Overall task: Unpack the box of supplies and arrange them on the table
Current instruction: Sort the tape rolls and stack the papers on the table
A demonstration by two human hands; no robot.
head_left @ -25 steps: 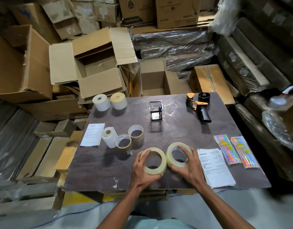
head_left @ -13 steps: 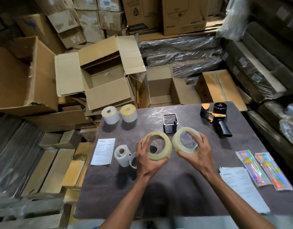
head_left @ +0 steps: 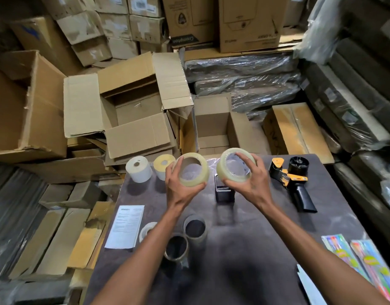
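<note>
**Two tape rolls in the air, far side of table**

Left hand [head_left: 182, 187] grips a pale, clear-yellowish roll of packing tape [head_left: 193, 169], fingers curled round its outer rim. Right hand [head_left: 249, 181] holds a second clear tape roll [head_left: 234, 165] the same way, thumb below, fingers over the top. Both rolls are lifted off the dark brown table [head_left: 244, 249], centre of frame, above its far part, tilted toward me.

Just below and between the rolls stands a small black mesh holder [head_left: 224, 191]. Left of them: a white paper roll [head_left: 138, 169] and a yellow-topped paper roll [head_left: 162, 165]. Right: an orange-and-black tape dispenser [head_left: 290, 180]. Two brown tape rolls [head_left: 185, 238] sit at lower centre.

My read: I'm placing the pair along the far row. To do it well I'd lower each roll flat, clear of the mesh holder, into bare space beside the paper rolls, and let go only once seated — on edge, they'd likely roll toward the open cardboard box [head_left: 213, 128] behind.
</note>
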